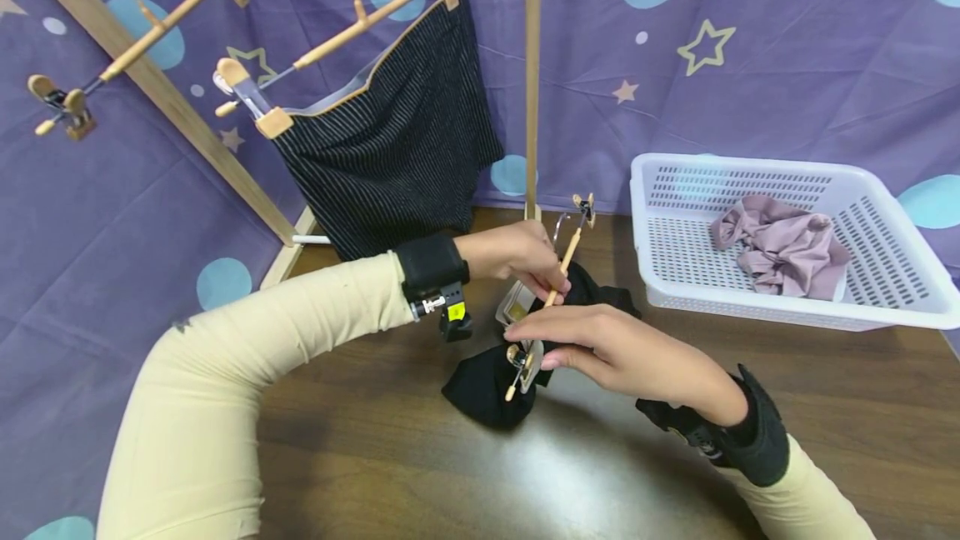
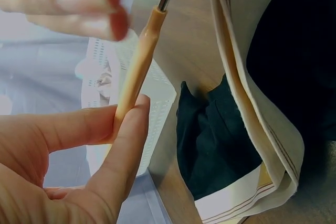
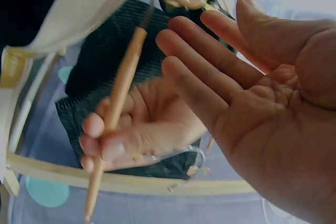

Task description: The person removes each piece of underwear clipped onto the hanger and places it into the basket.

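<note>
Left hand [image 1: 517,257] pinching wooden hanger [image 1: 558,273] above black garment [image 1: 487,386]; right hand [image 1: 600,348] at 5 o'clock, fingers straight, touching its clip [image 1: 521,357]

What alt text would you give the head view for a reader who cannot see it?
A person's left hand grips a wooden clip hanger above a dark garment on a brown table, while the right hand reaches flat to its lower clip. Behind hangs a striped skirt; a white basket holds pink cloth.

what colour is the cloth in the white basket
Dusty pink cloth, crumpled in the white basket; clearest in the head view.
</note>
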A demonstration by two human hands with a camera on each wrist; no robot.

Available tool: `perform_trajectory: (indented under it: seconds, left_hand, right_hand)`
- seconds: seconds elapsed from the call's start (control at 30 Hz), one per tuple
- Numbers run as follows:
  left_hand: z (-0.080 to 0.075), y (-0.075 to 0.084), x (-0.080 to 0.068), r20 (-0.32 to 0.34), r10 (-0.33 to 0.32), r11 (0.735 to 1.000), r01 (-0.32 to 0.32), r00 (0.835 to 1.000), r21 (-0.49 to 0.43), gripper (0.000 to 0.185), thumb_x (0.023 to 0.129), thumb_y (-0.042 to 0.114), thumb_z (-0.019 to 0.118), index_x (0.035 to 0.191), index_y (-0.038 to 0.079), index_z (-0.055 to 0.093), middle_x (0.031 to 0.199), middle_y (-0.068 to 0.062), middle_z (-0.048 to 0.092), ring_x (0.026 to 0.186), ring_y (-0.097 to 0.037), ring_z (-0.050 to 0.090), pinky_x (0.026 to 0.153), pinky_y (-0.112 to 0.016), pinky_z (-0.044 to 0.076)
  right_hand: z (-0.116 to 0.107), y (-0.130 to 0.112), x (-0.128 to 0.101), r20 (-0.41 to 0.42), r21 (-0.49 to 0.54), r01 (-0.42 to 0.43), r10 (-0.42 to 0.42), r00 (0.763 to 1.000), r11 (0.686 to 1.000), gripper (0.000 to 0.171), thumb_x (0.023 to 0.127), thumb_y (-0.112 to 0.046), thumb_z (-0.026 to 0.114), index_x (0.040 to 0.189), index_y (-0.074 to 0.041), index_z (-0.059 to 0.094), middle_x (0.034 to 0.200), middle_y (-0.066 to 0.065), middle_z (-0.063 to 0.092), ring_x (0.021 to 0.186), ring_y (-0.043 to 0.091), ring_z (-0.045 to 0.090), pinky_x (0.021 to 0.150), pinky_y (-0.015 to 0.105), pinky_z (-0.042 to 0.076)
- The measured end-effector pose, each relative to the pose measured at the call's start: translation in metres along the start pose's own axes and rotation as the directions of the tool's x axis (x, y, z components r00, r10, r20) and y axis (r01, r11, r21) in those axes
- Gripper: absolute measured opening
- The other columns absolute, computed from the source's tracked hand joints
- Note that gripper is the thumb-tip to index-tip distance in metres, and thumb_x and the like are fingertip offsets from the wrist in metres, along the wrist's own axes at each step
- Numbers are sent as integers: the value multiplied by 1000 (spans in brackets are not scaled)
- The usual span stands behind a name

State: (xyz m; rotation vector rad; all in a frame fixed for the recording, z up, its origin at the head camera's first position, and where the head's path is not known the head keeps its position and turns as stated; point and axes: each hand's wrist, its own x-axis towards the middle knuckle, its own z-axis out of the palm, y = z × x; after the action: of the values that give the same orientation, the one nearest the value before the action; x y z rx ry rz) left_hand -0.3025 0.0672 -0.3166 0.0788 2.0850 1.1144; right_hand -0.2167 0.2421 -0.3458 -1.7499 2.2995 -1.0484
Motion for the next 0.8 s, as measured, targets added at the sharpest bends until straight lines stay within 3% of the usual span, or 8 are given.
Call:
perform_trajectory:
  seconds: [0.2,0.33,0.8]
  left_hand:
    - [4,2,2,-4,-9,1000,9,1000,5,2,89,-8,70,88,-8,68,70,-9,70,60,-12,69,64,-23,62]
    - [5,4,1,-9,-18,1000,18,1000,11,5,89,-9,69,93,-11,67,73,-10,70,62,-14,69,66,-23,62]
    - [7,6,2,-4,-25,999,25,1000,36,3,89,-10,68,92,-11,69,74,-11,69,63,-14,69,65,-23,62]
  right_hand:
    - [14,0,5,68,24,0,-1,998,1000,41,101,-12,61,141,-6,59,142,5,63,130,19,61,109,35,51]
    - [19,1,6,92,7,-3,2,996,1000,39,102,-11,60,140,-5,59,141,6,64,129,18,62,108,35,52]
    - [19,4,7,82,-17,22,-20,996,1000,32,99,-10,64,130,-6,67,127,3,71,112,11,67,96,29,57]
